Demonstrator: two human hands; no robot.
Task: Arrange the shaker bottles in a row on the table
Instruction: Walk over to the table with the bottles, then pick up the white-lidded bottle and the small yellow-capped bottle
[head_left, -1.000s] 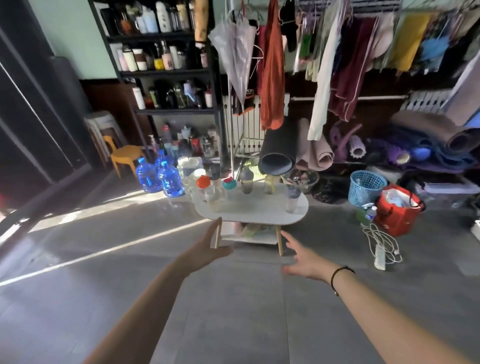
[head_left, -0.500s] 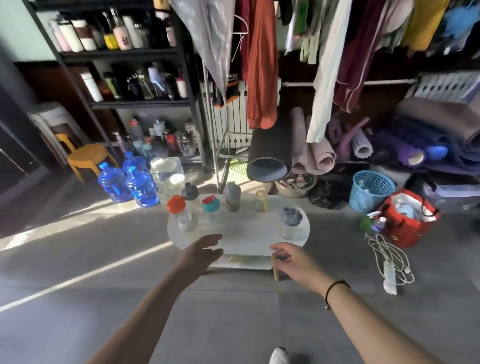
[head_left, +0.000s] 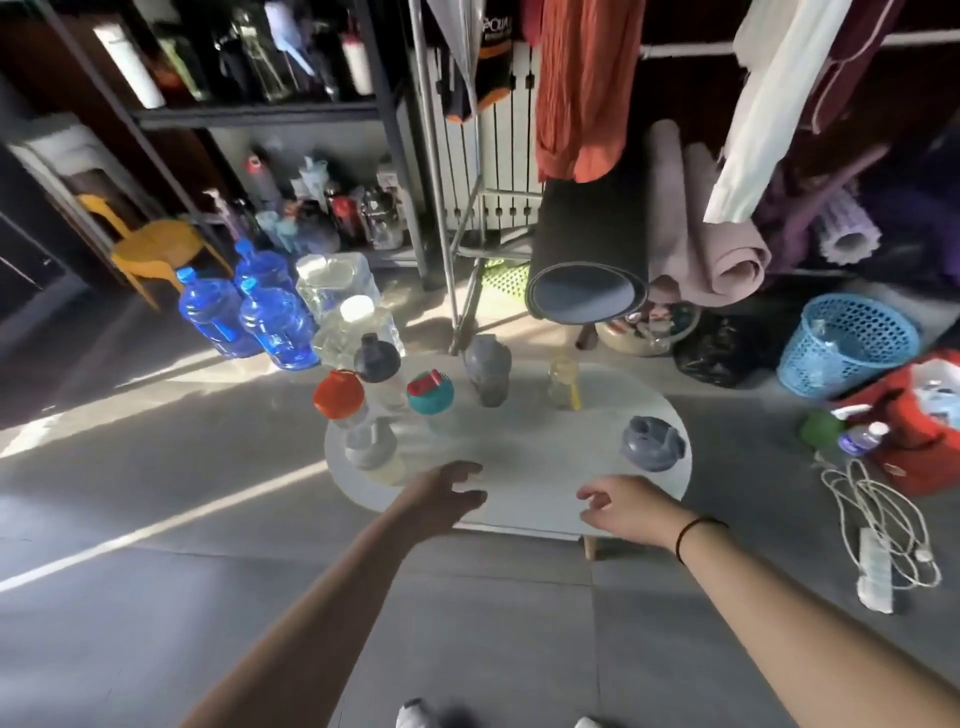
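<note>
A low white oval table (head_left: 524, 452) carries several shaker bottles, scattered. An orange-lidded one (head_left: 339, 395), a dark-lidded one (head_left: 377, 359) and a grey-lidded one (head_left: 370, 444) crowd its left end. A teal-and-red-lidded bottle (head_left: 430, 392) and a grey bottle (head_left: 487, 369) stand mid-table, with a small yellowish one (head_left: 563, 384) behind. One more grey-lidded bottle (head_left: 653, 443) stands at the right end. My left hand (head_left: 441, 493) hovers open over the near edge. My right hand (head_left: 628, 506) is open too, just left of the right-end bottle. Neither hand touches a bottle.
Blue water jugs (head_left: 244, 317) and clear jugs (head_left: 343, 296) stand on the floor left of the table. A shelf of bottles (head_left: 260, 114), hanging clothes (head_left: 582, 88) and rolled mats (head_left: 592, 260) are behind. A blue basket (head_left: 847, 343), red bag (head_left: 914, 415) and power strip (head_left: 875, 569) lie right.
The view has come closer to the table and tilted down. Both hands have reached forward to the table's near edge, still holding nothing.
</note>
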